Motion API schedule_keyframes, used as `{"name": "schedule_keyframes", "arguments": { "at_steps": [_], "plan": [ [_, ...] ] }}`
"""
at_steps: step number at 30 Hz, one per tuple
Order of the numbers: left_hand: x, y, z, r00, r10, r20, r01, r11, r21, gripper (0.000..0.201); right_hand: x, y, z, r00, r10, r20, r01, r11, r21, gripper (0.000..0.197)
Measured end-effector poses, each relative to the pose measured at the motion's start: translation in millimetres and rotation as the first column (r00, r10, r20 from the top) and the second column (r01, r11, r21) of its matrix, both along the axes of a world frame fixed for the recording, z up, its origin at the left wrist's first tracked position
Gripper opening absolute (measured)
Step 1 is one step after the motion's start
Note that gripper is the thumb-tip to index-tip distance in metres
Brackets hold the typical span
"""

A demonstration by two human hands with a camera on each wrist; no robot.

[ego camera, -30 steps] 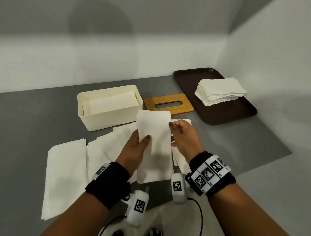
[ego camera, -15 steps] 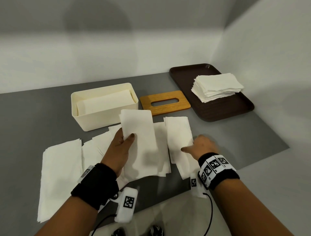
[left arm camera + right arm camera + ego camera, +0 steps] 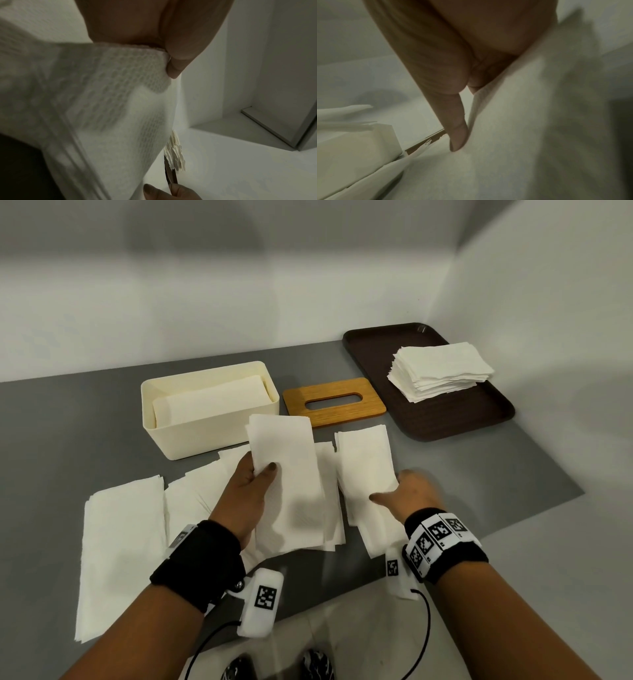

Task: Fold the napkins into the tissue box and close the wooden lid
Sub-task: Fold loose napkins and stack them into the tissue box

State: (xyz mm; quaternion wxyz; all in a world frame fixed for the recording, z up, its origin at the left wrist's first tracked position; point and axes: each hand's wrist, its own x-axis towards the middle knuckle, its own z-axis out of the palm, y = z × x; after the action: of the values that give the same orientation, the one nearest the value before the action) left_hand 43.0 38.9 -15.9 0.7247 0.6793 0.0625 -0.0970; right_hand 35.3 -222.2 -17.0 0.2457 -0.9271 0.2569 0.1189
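grey table [image 3: 85, 440] | white folded napkin [image 3: 291, 474] pinched by left hand [image 3: 245, 494]

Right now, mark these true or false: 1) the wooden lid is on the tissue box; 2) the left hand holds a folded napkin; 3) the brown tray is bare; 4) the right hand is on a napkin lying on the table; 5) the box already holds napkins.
1) False: the wooden lid lies on the table beside the tissue box.
2) True: the left hand grips a folded napkin.
3) False: the brown tray carries a napkin stack.
4) True: the right hand grips the table napkin.
5) True.
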Motion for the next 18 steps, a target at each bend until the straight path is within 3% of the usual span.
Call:
{"name": "schedule_keyframes", "arguments": {
  "at_steps": [5,13,18],
  "plan": [
    [0.0,3.2,-1.0,1.000,0.001,-0.006,0.000,1.000,0.004,0.036,-10.9,-5.8,5.4,0.994,-0.045,0.101,0.039,0.998,0.059,0.041],
    [-0.2,5.5,-2.8,1.000,0.001,-0.021,0.000,1.000,0.021,0.035,-28.0,-16.2,8.0,0.995,-0.087,0.054,0.077,0.984,0.159,0.050],
    [-0.3,1.1,-2.2,1.000,-0.006,-0.025,0.006,1.000,0.028,0.035,-28.0,-19.1,13.1,0.990,-0.123,0.063,0.104,0.964,0.243,0.026]
  ]
}}
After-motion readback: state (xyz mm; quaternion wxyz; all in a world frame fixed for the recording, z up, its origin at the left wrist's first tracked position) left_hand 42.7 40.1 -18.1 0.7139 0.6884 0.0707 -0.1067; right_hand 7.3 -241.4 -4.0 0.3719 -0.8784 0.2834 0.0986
